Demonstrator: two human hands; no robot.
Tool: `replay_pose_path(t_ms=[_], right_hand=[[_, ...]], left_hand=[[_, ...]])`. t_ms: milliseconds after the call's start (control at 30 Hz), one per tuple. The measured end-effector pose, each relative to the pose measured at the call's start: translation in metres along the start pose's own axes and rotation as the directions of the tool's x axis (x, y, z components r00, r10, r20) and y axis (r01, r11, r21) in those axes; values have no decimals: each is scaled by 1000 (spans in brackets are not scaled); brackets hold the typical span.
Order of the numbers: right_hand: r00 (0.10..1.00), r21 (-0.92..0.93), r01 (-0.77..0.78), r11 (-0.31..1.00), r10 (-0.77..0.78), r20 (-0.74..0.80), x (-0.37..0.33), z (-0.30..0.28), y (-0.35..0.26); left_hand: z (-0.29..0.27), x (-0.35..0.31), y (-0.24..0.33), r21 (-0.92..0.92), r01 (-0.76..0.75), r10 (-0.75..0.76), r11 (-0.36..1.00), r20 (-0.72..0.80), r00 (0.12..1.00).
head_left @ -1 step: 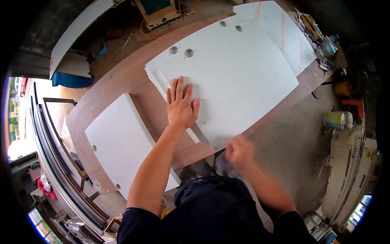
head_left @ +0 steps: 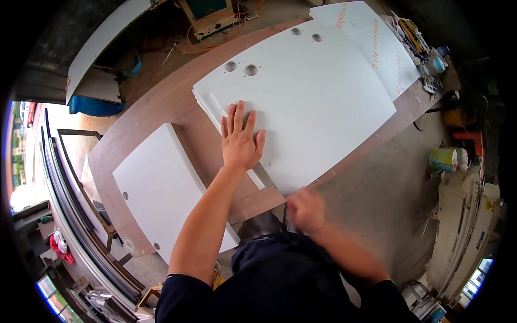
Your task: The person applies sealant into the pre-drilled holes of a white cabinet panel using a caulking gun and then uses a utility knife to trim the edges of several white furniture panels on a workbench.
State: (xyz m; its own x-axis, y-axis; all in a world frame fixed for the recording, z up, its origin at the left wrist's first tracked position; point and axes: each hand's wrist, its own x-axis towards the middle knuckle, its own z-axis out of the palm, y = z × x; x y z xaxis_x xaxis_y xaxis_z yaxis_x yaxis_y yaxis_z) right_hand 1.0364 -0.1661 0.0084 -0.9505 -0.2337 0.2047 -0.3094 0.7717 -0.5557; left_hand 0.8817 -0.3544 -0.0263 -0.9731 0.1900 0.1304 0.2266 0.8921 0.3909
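A large white panel [head_left: 301, 107] with round holes lies on top of others on a brown board-topped table [head_left: 161, 110]. My left hand [head_left: 240, 141] rests flat on it near its left edge, fingers stretched out. At the panel's near corner is my right hand [head_left: 306, 209], curled like a fist and smeared by motion. Whatever it may hold is hidden. Along the panel's left side, under my left hand, runs a narrow ledge-like strip [head_left: 260, 178].
Another stack of white panels [head_left: 161, 180] lies on the table's left part. A sheet with orange print [head_left: 377, 48] and a heap of tools [head_left: 425, 56] occupy the far right. Long dark profiles [head_left: 67, 188] stand at left; a green can [head_left: 442, 160] stands at right.
My right hand has moved left and slightly toward me, to the panel's near corner. The left hand and the panel have stayed in place.
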Motion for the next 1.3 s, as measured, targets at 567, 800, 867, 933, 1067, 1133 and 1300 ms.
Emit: replay_pose_path(t_ms=[567, 800, 867, 933, 1067, 1133, 1300], right_hand=[[978, -76, -72, 995, 55, -200, 51, -47, 95], [896, -147, -280, 949, 204, -394, 95, -129, 277], [849, -172, -417, 893, 315, -423, 104, -156, 321], [842, -111, -452, 885, 382, -382, 111, -185, 352], [939, 60, -313, 948, 319, -133, 122, -222, 371], [984, -99, 114, 988, -126, -126, 121, -218, 383], [913, 36, 356, 934, -355, 202, 157, -228, 370]], left_hand=[[-3, -2, -2, 56, 15, -16, 998, 25, 1000], [-7, 2, 7, 98, 29, -36, 995, 66, 997], [-9, 2, 6, 137, 34, -45, 990, 79, 996], [-11, 1, 10, 193, 46, -68, 980, 106, 992], [-10, 12, 34, 321, 202, -247, 925, 105, 963], [9, 38, 63, 280, 222, -251, 934, 73, 965], [56, 110, 132, 260, 394, -399, 882, -35, 916]])
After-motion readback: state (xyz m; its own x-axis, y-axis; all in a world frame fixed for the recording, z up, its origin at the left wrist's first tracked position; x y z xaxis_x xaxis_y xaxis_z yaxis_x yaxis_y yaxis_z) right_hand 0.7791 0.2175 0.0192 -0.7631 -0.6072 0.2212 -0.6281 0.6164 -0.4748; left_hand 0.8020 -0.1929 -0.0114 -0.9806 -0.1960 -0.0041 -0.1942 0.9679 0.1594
